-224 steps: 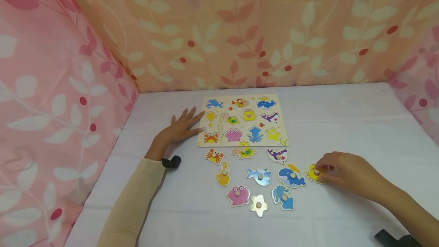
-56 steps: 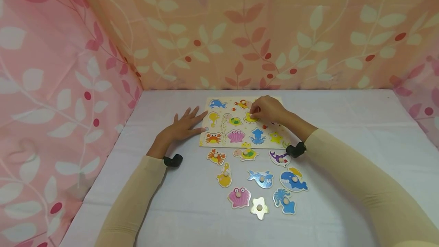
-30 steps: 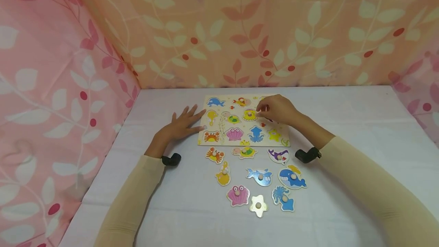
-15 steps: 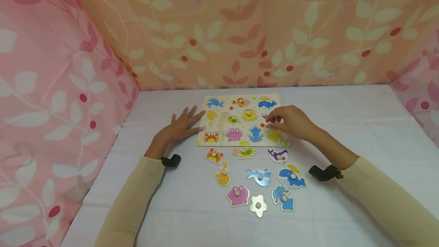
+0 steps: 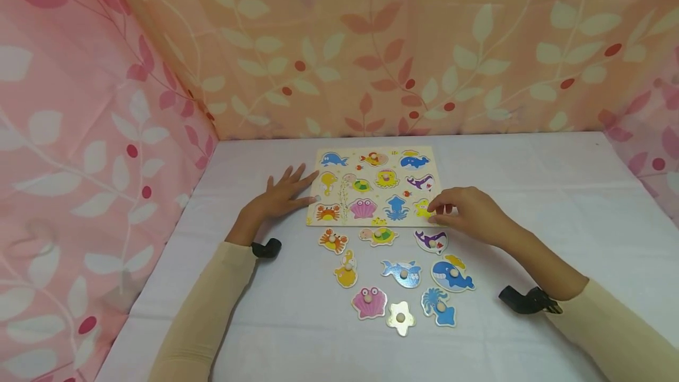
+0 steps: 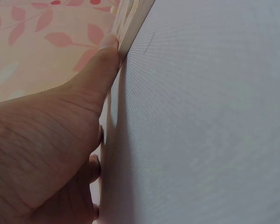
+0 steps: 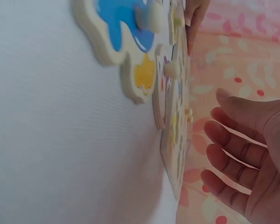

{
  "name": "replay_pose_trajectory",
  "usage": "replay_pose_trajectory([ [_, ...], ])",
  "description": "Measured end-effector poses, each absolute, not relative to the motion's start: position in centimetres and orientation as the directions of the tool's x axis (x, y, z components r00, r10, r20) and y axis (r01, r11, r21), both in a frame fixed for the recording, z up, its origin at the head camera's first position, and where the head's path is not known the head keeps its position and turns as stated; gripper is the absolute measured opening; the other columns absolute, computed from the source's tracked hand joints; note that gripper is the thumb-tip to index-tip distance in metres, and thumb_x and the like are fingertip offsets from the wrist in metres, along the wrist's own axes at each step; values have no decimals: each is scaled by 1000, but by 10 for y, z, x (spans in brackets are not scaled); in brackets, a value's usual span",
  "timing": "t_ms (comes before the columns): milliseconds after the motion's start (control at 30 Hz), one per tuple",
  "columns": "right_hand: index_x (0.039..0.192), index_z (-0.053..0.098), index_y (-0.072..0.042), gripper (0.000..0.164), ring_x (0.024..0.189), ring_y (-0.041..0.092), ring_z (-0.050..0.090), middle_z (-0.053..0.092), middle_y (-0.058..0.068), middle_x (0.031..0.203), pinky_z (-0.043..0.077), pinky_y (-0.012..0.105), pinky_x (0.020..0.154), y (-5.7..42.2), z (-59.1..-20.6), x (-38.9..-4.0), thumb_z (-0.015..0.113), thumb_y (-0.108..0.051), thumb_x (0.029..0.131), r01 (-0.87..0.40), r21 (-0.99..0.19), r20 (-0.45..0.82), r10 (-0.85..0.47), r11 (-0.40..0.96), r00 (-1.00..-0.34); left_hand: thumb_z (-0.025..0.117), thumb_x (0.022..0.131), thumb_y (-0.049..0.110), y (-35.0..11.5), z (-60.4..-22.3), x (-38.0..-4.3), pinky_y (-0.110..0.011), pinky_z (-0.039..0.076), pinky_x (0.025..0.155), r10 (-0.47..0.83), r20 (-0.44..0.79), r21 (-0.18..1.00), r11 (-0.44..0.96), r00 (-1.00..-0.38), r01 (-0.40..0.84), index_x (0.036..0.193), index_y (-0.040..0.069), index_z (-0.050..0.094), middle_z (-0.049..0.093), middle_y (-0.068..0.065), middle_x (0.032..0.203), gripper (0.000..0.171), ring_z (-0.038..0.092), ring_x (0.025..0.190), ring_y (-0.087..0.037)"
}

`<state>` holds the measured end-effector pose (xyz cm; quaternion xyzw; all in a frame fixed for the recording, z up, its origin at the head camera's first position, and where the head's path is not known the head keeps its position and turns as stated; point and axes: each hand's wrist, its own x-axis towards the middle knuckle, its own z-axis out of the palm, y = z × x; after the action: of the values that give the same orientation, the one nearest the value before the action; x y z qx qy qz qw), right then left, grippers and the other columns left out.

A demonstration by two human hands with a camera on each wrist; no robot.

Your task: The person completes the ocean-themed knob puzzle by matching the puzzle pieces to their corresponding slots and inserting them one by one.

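Note:
My left hand [image 5: 278,196] lies on the white cloth with fingers spread, thumb and forefinger at the left edge of the wooden peg puzzle board [image 5: 352,153]. In the left wrist view, the thumb [image 6: 100,65] presses against the board's edge. Above the board's near right corner hovers my right hand [image 5: 469,214], overlapping the printed star [image 5: 422,208]. Its fingers are loosely bent with nothing between them, as the right wrist view shows. On the board, the yellow octopus piece [image 5: 387,179] and an orange fish piece [image 5: 374,159] sit in their places with knobs up.
Several knobbed pieces lie nearer me: crab [image 5: 333,240], turtle [image 5: 379,236], purple whale [image 5: 427,242], seahorse [image 5: 346,277], blue dolphin [image 5: 392,273], blue whale [image 5: 451,282], pink shell [image 5: 369,306], star [image 5: 400,328] and squid [image 5: 447,316]. Patterned cloth [image 5: 318,87] walls the table's back and sides.
My right hand has carried the octopus piece from the right of the loose pieces onto the board, let it go, and drawn back right and nearer me. The left hand has stayed put.

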<state>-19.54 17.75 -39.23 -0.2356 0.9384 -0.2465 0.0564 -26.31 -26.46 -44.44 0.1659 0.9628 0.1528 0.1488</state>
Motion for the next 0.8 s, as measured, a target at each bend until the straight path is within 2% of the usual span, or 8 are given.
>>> replay_pose_trajectory([
  [233,104,80,-17,18,80,13,56,65,-12,81,49,34,72,182,-398,-177,81,-24,88,-398,-503,-21,-471,767,-882,45,95,73,-263,-445,-263,-69,-10,115,364,-233,337,900,-902,277,162,44,14,-3,-1,171,79,-12,156,-31],
  [533,101,79,-16,19,78,12,56,65,-13,80,50,33,71,180,-402,-166,85,-24,84,-400,-516,-32,-483,757,-875,48,96,71,-263,-441,-261,-70,-10,115,366,-234,342,898,-901,276,162,42,14,-3,-2,171,80,-12,156,-32],
  [800,99,80,-23,15,88,12,62,70,-15,90,55,42,83,180,-407,-165,84,-26,85,-375,-544,-72,-487,750,-870,48,96,71,-264,-442,-261,-71,-9,114,373,-230,344,895,-899,283,162,41,15,-3,-3,171,80,-11,156,-33],
])
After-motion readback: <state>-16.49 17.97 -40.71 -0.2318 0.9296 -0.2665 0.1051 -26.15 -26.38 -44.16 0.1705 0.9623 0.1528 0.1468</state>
